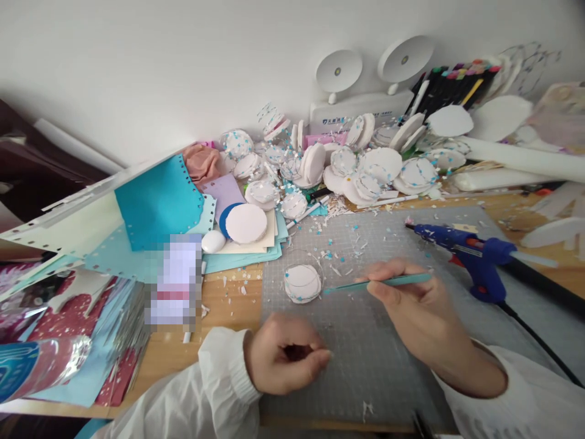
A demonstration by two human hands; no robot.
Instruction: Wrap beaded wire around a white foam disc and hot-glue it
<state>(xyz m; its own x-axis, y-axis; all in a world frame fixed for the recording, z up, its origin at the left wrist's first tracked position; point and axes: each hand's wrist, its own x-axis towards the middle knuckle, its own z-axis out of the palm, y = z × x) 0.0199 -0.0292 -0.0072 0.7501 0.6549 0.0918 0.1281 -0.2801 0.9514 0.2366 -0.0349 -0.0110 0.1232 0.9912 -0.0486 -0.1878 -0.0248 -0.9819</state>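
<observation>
My right hand (414,305) grips a thin teal stick-like tool (379,282) that lies almost level, its tip pointing left toward a white foam disc (302,283) speckled with blue bits. That disc rests on the grey cutting mat (365,366). My left hand (286,353) is curled into a loose fist on the mat's near left part, just below the disc; whether anything is pinched in it I cannot make out. Both wrists wear white sleeves.
A blue hot glue gun (466,250) with a black cord lies on the mat's right side. Several white foam discs (365,171) pile up at the back by the wall. Teal and coloured paper sheets (155,204) and glittery scraps cover the left.
</observation>
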